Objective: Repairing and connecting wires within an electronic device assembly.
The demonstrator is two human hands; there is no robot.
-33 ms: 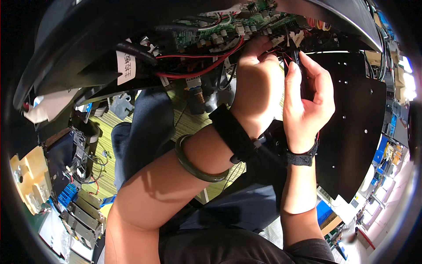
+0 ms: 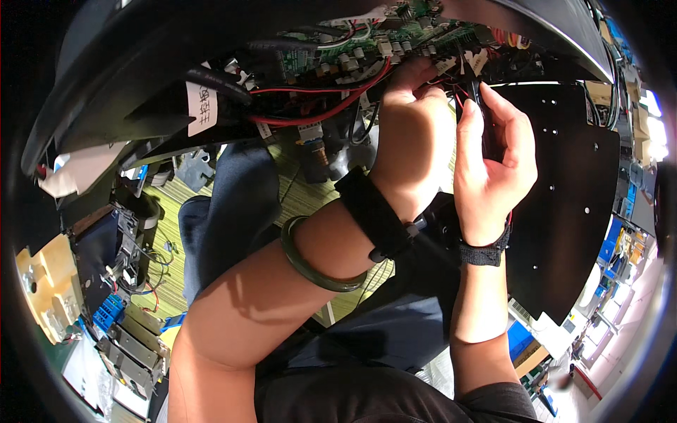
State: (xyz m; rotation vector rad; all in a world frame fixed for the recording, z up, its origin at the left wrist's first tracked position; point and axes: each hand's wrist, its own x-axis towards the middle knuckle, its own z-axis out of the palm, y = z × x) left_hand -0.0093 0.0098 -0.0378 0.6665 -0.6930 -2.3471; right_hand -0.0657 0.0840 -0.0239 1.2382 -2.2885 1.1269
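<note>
Here's the slim black tool (image 2: pixel 472 79), pinched between thumb and fingers of the right hand (image 2: pixel 497 158), its narrow end reaching past those fingertips into the wiring. A pale tag (image 2: pixel 479 62) sits right beside it. Beyond the left hand's (image 2: pixel 417 137) fingertips, there's the green circuit board (image 2: pixel 422 32), densely populated, and red wires (image 2: pixel 338 111) bow out left of those fingers.

head view | earlier picture to now | no visible change between the two
</note>
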